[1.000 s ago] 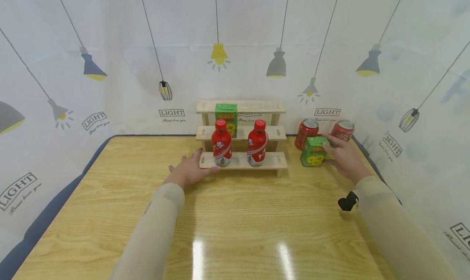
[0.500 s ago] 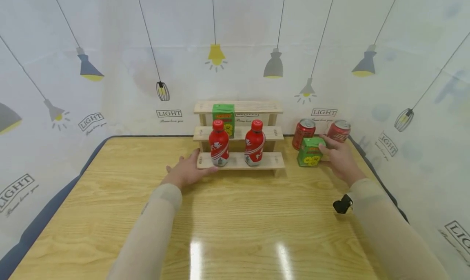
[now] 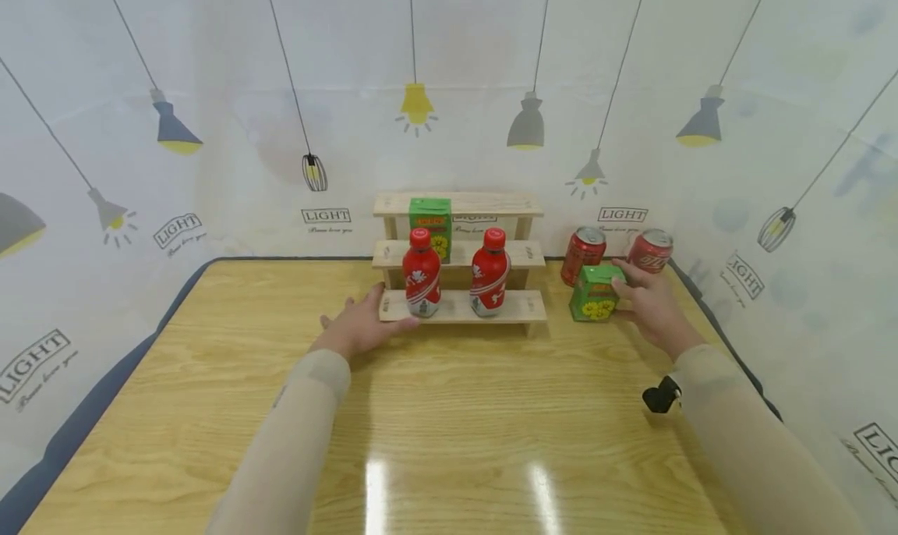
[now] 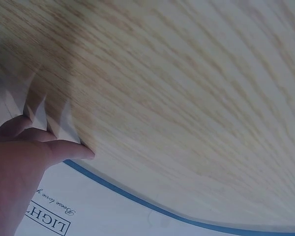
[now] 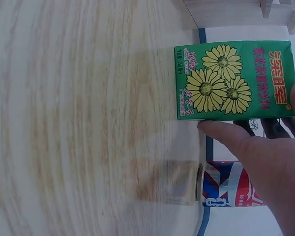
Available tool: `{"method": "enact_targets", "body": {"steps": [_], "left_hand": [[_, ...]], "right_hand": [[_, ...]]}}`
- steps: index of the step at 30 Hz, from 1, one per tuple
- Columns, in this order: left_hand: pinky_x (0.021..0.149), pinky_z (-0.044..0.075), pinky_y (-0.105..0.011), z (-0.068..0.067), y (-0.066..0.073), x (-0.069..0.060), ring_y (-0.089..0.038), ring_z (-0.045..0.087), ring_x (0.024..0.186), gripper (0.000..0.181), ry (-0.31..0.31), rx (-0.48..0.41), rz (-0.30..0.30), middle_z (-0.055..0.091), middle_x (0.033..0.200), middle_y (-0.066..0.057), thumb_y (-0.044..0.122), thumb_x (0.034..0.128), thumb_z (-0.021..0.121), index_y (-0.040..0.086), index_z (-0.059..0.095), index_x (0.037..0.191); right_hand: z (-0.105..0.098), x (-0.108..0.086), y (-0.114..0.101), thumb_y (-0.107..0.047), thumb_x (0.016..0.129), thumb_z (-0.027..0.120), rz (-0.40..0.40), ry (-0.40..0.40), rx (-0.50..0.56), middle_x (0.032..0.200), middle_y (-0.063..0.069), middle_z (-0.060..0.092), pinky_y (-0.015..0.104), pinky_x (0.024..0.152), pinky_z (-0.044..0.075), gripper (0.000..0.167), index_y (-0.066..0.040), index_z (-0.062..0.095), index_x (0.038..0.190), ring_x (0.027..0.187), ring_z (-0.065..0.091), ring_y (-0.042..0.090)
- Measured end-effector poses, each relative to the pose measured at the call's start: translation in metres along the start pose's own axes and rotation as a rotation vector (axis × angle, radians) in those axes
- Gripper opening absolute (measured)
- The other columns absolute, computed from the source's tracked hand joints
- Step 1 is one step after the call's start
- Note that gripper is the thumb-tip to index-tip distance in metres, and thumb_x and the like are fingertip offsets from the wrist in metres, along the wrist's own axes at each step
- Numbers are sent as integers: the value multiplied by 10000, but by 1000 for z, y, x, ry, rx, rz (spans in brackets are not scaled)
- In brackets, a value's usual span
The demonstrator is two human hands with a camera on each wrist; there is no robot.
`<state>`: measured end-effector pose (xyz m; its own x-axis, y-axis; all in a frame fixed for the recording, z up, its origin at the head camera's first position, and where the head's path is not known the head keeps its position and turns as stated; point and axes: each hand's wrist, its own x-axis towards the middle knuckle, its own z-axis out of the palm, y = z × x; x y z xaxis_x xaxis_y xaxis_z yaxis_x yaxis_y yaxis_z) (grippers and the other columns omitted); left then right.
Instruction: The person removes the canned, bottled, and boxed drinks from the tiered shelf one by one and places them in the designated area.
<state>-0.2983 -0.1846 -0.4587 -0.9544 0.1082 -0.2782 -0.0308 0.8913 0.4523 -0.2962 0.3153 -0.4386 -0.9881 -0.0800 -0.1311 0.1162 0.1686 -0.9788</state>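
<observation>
My right hand (image 3: 655, 305) pinches a green drink carton (image 3: 596, 295) with yellow flowers by its right side, upright in front of two red soda cans. The right wrist view shows the carton's flowered face (image 5: 226, 81) and the hand (image 5: 265, 157) along its side; whether its base touches the table cannot be told. My left hand (image 3: 361, 324) rests against the left end of a three-step wooden shelf (image 3: 456, 307), thumb along the front edge of the lowest step. In the left wrist view, the spread fingers (image 4: 71, 148) touch the table; the shelf is out of that view.
Two red bottles (image 3: 422, 274) stand on the lowest step, and another green carton (image 3: 431, 217) on the middle step. One soda can (image 3: 584, 256) stands right of the shelf, another (image 3: 651, 250) behind my right hand. A patterned curtain (image 3: 245, 114) borders the wooden table (image 3: 449, 418).
The carton in my right hand has come slightly nearer to me. My left hand keeps its place at the shelf. The head view shifted a little and came back.
</observation>
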Motion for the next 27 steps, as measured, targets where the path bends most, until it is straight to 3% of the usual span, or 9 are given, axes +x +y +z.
{"method": "enact_targets", "body": {"steps": [7,11,15,16,18,21,23,24,27], "left_hand": [[1149,-80,-909,-1,2,-1,-557,62,1634,1396,8,-9,6,191,1797,-113,1080,673,469,261,71,1732],[1148,-69,-914,2,0,0,-557,76,1633,1409,6,-4,2,208,1791,-123,1092,658,458,262,75,1731],[1149,-69,-915,4,-1,1,-558,87,1631,1408,8,-4,2,227,1785,-133,1090,660,460,259,78,1730],[1147,-69,-917,4,-1,1,-561,87,1629,1406,8,0,2,233,1782,-139,1090,662,458,259,76,1731],[1147,-71,-916,4,0,1,-561,88,1629,1401,7,-3,4,242,1778,-143,1085,666,464,263,73,1731],[1145,-70,-918,2,0,1,-564,89,1628,1400,8,-1,10,245,1776,-149,1085,668,462,263,69,1731],[1148,-68,-916,1,0,1,-560,90,1630,1403,10,-3,10,237,1780,-142,1088,664,459,266,68,1731],[1149,-66,-917,1,0,1,-560,89,1630,1403,11,0,10,231,1782,-141,1090,664,454,264,68,1731],[1150,-65,-916,1,0,1,-560,84,1630,1406,12,4,8,208,1790,-133,1096,662,439,261,66,1731]], "right_hand": [[-1,-4,0,-321,1157,418,6,-13,7,1810,154,-45,733,1248,311,679,-135,90,1723,1615,181,488],[-2,-2,1,-297,1160,414,1,-24,-1,1800,204,-5,730,1252,305,679,-96,84,1718,1611,192,489],[-7,-2,-8,-358,1144,472,-24,2,-118,1779,240,126,665,1285,305,733,-63,115,1713,1608,239,458],[-8,-4,-16,-385,1136,491,-35,21,-162,1776,228,170,637,1294,311,743,-72,143,1712,1608,260,443],[-10,-8,-34,-373,1127,531,-90,56,-267,1763,213,244,435,1290,396,714,-73,225,1698,1599,315,414],[-3,-11,-74,-423,1096,586,-116,108,-229,1771,117,286,232,1200,463,692,-174,321,1685,1596,364,322],[7,-8,-99,-386,1095,599,-149,111,-167,1771,98,292,204,1205,445,662,-186,352,1675,1603,356,293],[15,-7,-112,-431,1080,611,-134,115,-80,1778,75,277,287,1260,418,700,-217,332,1684,1616,329,268],[41,-4,-144,-366,1085,617,-184,90,-4,1762,95,302,458,1347,271,675,-169,349,1672,1640,296,269]]}}
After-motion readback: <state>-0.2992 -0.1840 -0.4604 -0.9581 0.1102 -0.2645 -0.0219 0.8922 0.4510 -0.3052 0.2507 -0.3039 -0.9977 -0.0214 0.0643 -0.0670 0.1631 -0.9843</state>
